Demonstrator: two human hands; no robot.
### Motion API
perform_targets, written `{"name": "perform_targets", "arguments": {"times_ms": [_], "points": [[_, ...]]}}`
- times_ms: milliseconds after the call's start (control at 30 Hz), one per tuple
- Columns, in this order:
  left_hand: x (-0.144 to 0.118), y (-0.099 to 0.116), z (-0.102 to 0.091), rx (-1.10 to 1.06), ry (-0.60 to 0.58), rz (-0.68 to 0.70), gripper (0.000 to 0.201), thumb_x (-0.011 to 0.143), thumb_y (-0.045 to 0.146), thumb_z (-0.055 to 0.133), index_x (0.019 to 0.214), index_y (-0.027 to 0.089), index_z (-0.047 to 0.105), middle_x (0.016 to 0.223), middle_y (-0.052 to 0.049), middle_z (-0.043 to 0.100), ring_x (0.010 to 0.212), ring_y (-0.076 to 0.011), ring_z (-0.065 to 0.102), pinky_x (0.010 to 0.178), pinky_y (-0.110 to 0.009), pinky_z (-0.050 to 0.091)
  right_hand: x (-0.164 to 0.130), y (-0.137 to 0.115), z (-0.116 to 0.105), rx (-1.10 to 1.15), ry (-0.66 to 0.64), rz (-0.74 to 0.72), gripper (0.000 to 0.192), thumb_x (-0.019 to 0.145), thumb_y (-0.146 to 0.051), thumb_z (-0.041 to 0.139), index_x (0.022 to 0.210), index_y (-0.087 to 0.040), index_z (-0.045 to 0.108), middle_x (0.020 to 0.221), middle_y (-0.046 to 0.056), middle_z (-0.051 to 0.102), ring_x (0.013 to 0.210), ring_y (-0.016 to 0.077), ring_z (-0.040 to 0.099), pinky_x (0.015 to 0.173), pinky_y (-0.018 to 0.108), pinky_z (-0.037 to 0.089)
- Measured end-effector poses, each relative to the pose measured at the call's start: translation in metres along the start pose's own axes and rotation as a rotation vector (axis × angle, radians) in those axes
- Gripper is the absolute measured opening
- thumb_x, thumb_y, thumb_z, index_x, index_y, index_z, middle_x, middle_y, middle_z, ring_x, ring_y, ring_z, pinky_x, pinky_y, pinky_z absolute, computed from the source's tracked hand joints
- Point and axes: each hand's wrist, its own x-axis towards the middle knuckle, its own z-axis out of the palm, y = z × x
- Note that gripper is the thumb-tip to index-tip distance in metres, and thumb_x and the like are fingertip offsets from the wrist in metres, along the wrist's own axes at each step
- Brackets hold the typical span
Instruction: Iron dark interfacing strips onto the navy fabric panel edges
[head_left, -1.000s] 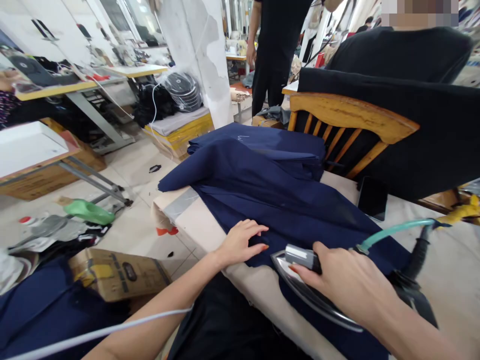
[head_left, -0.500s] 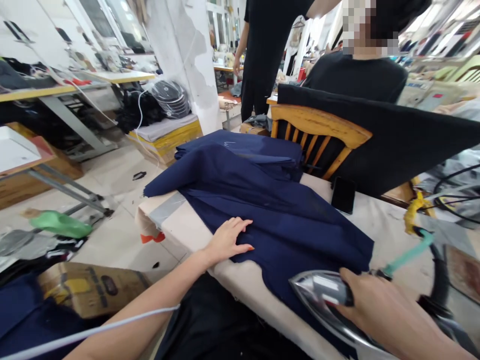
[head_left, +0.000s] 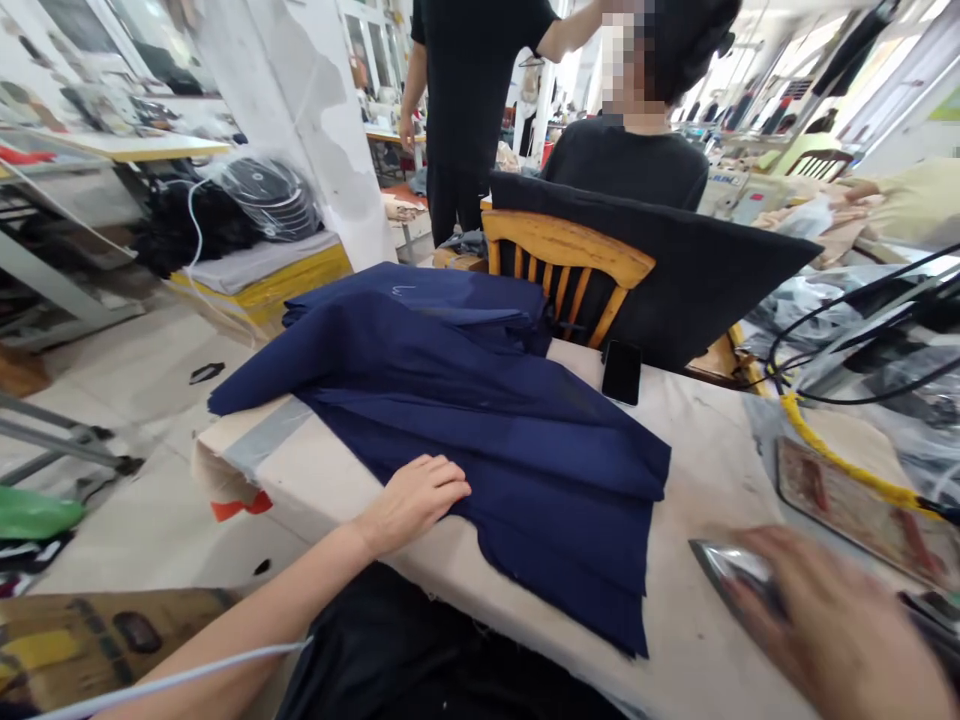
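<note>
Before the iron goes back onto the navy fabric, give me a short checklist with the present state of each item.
1. Left hand flat on the navy fabric, pinning its near edge: ok.
2. Right hand gripping the iron: ok, though blurred.
3. Iron off the fabric, over bare table cover: ok.
4. Phone apart from the fabric: ok.
5. Fabric smooth: not ok, folded layers at the far end.
6. Iron heat: cannot tell.

Bright daylight from rear windows; right hand motion-blurred, edges bent by wide-angle distortion.
</note>
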Motion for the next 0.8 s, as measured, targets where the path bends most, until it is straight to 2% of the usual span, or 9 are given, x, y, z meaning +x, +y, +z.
{"name": "perform_targets", "arguments": {"times_ms": [67, 100, 167, 267, 333, 400, 467, 667, 800], "points": [[0.001, 0.004, -0.001, -0.042, -0.047, 0.038, 0.025, 0.093, 0.011, 0.042, 0.103, 0.022, 0.062, 0.102, -0.003, 0.061, 0.093, -0.0167, 0.053, 0.082, -0.029, 0.039, 0.006, -0.038, 0.023, -0.007, 0.013, -0.324, 0.031, 0.081, -0.035, 0.059, 0.11, -0.023, 0.057, 0.106, 0.008, 0.066, 0.098, 0.0279, 0.061, 0.078, 0.042, 0.048], [0.001, 0.006, -0.001, -0.067, -0.056, 0.033, 0.027, 0.092, 0.01, 0.042, 0.103, 0.022, 0.063, 0.103, -0.003, 0.061, 0.094, -0.0163, 0.053, 0.082, -0.028, 0.04, 0.008, -0.051, 0.035, -0.006, 0.003, -0.39, 0.031, 0.082, -0.031, 0.058, 0.112, -0.023, 0.057, 0.109, 0.007, 0.065, 0.1, 0.0263, 0.06, 0.08, 0.04, 0.048], [0.0, 0.007, 0.0, -0.113, -0.054, -0.002, 0.027, 0.092, 0.01, 0.043, 0.104, 0.023, 0.063, 0.104, -0.002, 0.06, 0.095, -0.0159, 0.053, 0.083, -0.027, 0.041, 0.011, -0.066, 0.053, 0.055, 0.009, -0.39, 0.025, 0.084, -0.024, 0.055, 0.108, -0.022, 0.06, 0.106, 0.005, 0.066, 0.1, 0.0236, 0.06, 0.08, 0.037, 0.048], [0.0, 0.006, 0.002, -0.168, -0.027, -0.056, 0.02, 0.094, 0.021, 0.047, 0.104, 0.025, 0.064, 0.103, -0.002, 0.061, 0.094, -0.016, 0.053, 0.083, -0.028, 0.041, 0.02, -0.06, 0.062, 0.344, 0.016, -0.23, 0.013, 0.089, -0.024, 0.05, 0.094, -0.023, 0.061, 0.093, 0.004, 0.066, 0.092, 0.0194, 0.06, 0.078, 0.032, 0.048], [0.005, 0.002, 0.003, -0.192, 0.014, -0.071, 0.017, 0.094, 0.03, 0.051, 0.101, 0.025, 0.065, 0.1, -0.002, 0.062, 0.091, -0.0158, 0.054, 0.08, -0.028, 0.04, 0.035, -0.05, 0.06, 0.55, 0.051, -0.022, 0.016, 0.09, -0.035, 0.049, 0.088, -0.023, 0.06, 0.087, 0.003, 0.064, 0.085, 0.0177, 0.059, 0.072, 0.028, 0.048], [0.017, -0.004, 0.002, -0.19, 0.073, -0.082, 0.019, 0.095, 0.033, 0.049, 0.097, 0.024, 0.066, 0.095, -0.002, 0.063, 0.087, -0.0148, 0.055, 0.078, -0.027, 0.039, 0.057, -0.041, 0.059, 0.63, 0.092, 0.215, 0.027, 0.088, -0.047, 0.047, 0.086, -0.023, 0.059, 0.079, 0.002, 0.062, 0.072, 0.0161, 0.057, 0.059, 0.025, 0.045], [0.035, -0.014, -0.001, -0.137, 0.125, -0.111, 0.025, 0.098, 0.032, 0.043, 0.095, 0.022, 0.065, 0.09, -0.001, 0.063, 0.084, -0.014, 0.056, 0.076, -0.027, 0.039, 0.083, -0.033, 0.063, 0.598, 0.1, 0.388, 0.035, 0.086, -0.055, 0.047, 0.085, -0.023, 0.059, 0.069, 0.0, 0.059, 0.059, 0.0146, 0.053, 0.05, 0.025, 0.04], [0.09, -0.05, 0.004, 0.142, 0.114, -0.136, 0.03, 0.099, 0.036, 0.038, 0.095, 0.02, 0.063, 0.085, -0.002, 0.062, 0.081, -0.0151, 0.058, 0.072, -0.025, 0.041, 0.148, -0.012, 0.1, 0.428, 0.059, 0.517, 0.037, 0.081, -0.058, 0.047, 0.074, -0.024, 0.057, 0.063, 0.001, 0.058, 0.057, 0.0183, 0.053, 0.051, 0.029, 0.035], [0.099, -0.061, 0.012, 0.161, 0.106, -0.14, 0.025, 0.096, 0.038, 0.045, 0.099, 0.02, 0.063, 0.087, -0.002, 0.063, 0.082, -0.0161, 0.058, 0.069, -0.026, 0.041, 0.153, -0.005, 0.103, 0.351, 0.068, 0.531, 0.032, 0.079, -0.055, 0.048, 0.081, -0.023, 0.054, 0.069, 0.002, 0.058, 0.059, 0.0206, 0.052, 0.051, 0.031, 0.032]]}}
